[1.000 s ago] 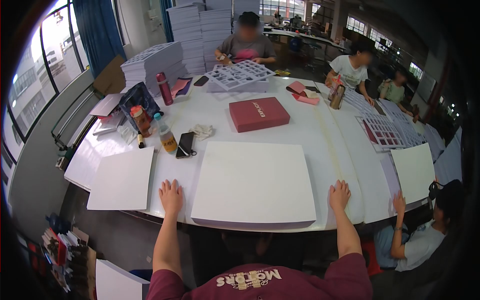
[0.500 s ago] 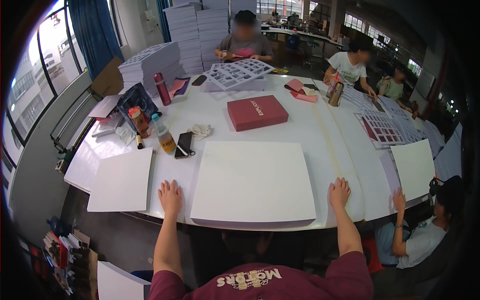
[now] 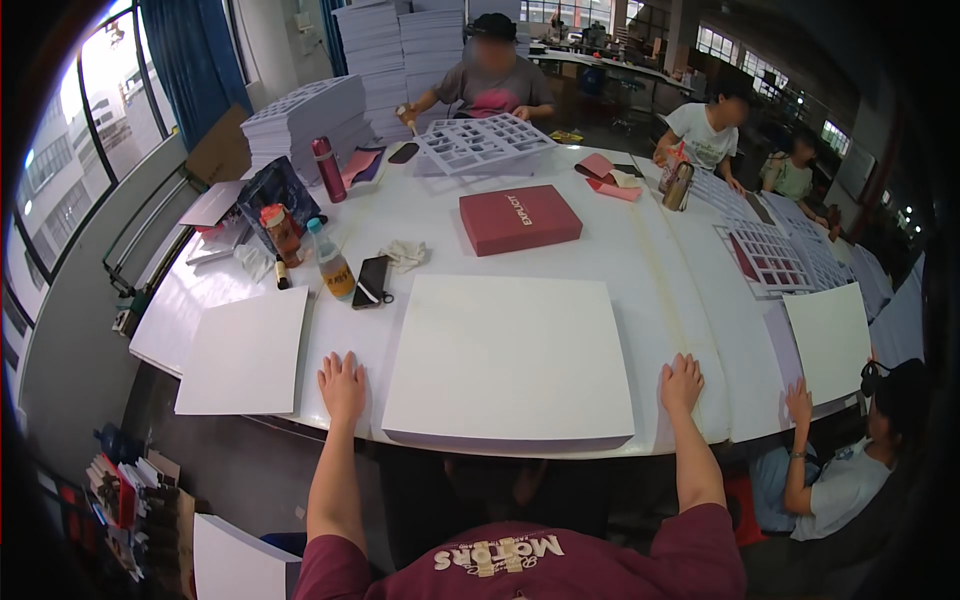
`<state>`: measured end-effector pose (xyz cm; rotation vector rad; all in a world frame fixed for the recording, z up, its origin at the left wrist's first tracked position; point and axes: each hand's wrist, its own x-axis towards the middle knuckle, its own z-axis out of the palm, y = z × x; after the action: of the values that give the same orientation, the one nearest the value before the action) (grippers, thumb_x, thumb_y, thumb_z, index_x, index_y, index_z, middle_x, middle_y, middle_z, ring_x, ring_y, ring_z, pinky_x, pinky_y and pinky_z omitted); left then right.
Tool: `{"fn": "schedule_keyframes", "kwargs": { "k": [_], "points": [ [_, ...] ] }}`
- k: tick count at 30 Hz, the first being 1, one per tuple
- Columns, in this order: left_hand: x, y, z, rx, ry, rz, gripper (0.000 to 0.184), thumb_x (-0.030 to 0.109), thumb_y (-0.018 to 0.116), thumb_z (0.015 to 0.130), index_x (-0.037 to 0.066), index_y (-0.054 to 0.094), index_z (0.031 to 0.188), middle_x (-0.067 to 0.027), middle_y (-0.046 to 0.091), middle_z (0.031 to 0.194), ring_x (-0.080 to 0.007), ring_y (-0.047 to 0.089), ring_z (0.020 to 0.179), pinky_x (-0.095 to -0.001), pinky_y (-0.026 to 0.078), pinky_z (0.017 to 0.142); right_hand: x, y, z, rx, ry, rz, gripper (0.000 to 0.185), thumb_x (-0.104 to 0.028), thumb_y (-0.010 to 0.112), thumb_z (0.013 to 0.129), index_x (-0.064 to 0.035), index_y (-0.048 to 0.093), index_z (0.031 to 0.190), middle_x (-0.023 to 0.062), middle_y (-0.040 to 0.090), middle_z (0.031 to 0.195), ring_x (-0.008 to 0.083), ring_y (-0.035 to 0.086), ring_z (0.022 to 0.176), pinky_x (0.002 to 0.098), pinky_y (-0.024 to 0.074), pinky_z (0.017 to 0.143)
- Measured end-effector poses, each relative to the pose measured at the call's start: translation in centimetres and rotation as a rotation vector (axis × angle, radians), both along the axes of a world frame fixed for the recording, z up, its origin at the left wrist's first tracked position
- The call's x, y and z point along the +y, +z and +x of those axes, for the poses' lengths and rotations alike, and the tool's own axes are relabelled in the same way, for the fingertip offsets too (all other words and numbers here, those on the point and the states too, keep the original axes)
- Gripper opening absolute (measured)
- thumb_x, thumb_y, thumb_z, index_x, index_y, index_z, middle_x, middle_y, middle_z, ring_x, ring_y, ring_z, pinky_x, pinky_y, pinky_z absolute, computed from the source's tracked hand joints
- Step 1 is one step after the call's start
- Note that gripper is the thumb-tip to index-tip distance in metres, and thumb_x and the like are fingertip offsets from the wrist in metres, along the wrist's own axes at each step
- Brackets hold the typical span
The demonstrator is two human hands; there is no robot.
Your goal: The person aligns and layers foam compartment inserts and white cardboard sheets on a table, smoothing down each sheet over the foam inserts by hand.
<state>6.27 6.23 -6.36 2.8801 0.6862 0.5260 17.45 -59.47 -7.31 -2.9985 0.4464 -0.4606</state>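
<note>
A stack of large white boards or a shallow white box lies in front of me at the table's near edge; I cannot tell which. My left hand rests flat on the tabletop just left of it, fingers stretched out and holding nothing. On the other side, my right hand also lies flat on the table, apart from the white block, its fingers extended. A separate white board is farther left, past my left hand. Beyond the white block sits a red box with "EXPLICIT" printed on its lid.
A drink bottle, a phone and a red flask stand or lie at the left. Across the table a co-worker handles a white grid tray. Another person sits at the right beside a white board.
My view has shifted slightly; both my hands stay flat on the table. The co-worker opposite has moved one hand outward to the left of the grid tray.
</note>
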Motion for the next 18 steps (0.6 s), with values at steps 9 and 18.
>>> {"fn": "schedule_keyframes", "kwargs": {
  "k": [9,18],
  "points": [
    [-0.07,0.06,0.04,-0.002,0.002,0.001,0.046,0.034,0.052,0.098,0.011,0.053,0.138,-0.0231,0.045,0.147,-0.0394,0.034,0.142,-0.0529,0.024,0.116,0.09,0.10,0.01,0.005,-0.004,0.012,0.050,-0.036,0.053,0.097,-0.0081,0.050,0.138,0.0161,0.044,0.149,0.0349,0.036,0.141,0.0519,0.0265,0.114],
    [0.12,-0.15,0.06,-0.018,-0.011,0.010,0.045,0.034,0.052,0.098,0.010,0.054,0.137,-0.0237,0.045,0.146,-0.0401,0.035,0.141,-0.0531,0.025,0.116,0.12,0.34,-0.13,0.017,-0.003,0.026,0.051,-0.036,0.052,0.098,-0.0081,0.049,0.140,0.0159,0.042,0.151,0.0344,0.034,0.142,0.0510,0.0248,0.115]
  ]
}}
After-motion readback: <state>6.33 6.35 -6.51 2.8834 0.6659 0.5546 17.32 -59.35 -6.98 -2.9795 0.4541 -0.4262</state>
